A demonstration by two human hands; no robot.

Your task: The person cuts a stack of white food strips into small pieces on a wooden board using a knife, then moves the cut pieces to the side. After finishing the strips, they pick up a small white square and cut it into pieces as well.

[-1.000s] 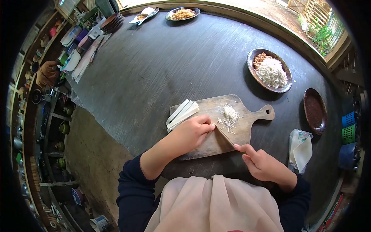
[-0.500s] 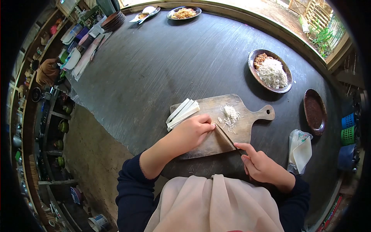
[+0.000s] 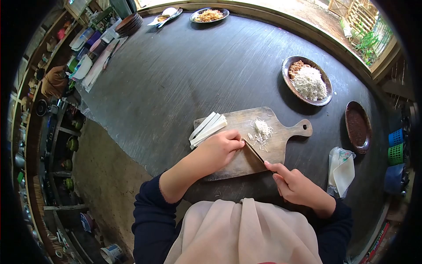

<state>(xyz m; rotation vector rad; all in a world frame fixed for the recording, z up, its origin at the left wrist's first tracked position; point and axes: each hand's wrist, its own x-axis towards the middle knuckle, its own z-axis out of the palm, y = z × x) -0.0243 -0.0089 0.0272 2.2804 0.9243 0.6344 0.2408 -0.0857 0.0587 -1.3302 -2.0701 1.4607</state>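
Note:
My right hand (image 3: 292, 185) grips a knife (image 3: 255, 152) by its handle, index finger stretched along the top. The blade slants across a wooden cutting board (image 3: 237, 168), its tip close to the fingertips of my left hand (image 3: 222, 149). Those left fingers are bent and pressed together on the board; what they hold is hidden beneath them. Thick white strips (image 3: 209, 126) lie side by side at the board's left end, beside my left knuckles. A small heap of fine white shreds (image 3: 262, 128) sits beyond the blade, with loose bits scattered around it.
A brown oval dish (image 3: 290, 61) holds more white shreds and something orange-brown. Another oval dish (image 3: 358, 127) and a plastic packet (image 3: 340, 171) lie to the right. Two plates of food, including a noodle-like plate (image 3: 209, 16), stand at the far edge. Stacked plates (image 3: 129, 24) are far left.
My right hand and the knife have shifted slightly left and up, towards my left fingertips. The left hand stays almost where it was.

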